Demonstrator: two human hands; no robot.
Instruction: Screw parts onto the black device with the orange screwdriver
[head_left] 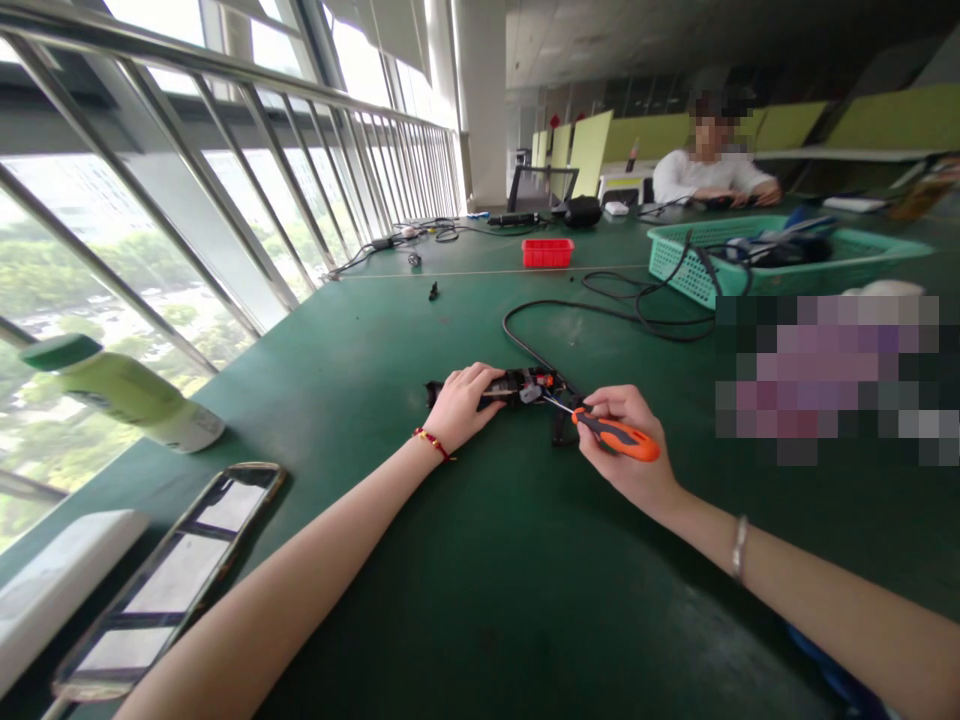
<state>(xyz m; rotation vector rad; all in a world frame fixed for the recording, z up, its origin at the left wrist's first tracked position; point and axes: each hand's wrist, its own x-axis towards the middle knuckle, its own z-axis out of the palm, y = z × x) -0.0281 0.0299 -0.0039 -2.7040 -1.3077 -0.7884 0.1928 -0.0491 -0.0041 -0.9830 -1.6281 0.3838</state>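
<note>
On the green table lies an opened black corded device (514, 384), its inner parts showing, among them a grey piece and a bit of red. My left hand (466, 402) is closed over the device's left part and presses it to the tabletop. Between the fingers of my right hand (634, 455) is a screwdriver (616, 435) with an orange and dark grey handle. Its thin shaft points left into the device's open side, near the grey piece. Exactly what the tip touches is too small to tell. A black cable (517, 318) runs from the device toward the back right.
A teal basket (682, 275) of tools and cables stands back right. A small red tray (547, 254) sits farther off. At left are a green-capped bottle (127, 390), a phone (180, 570) and a white box (64, 575). Across the table sits a person (709, 175).
</note>
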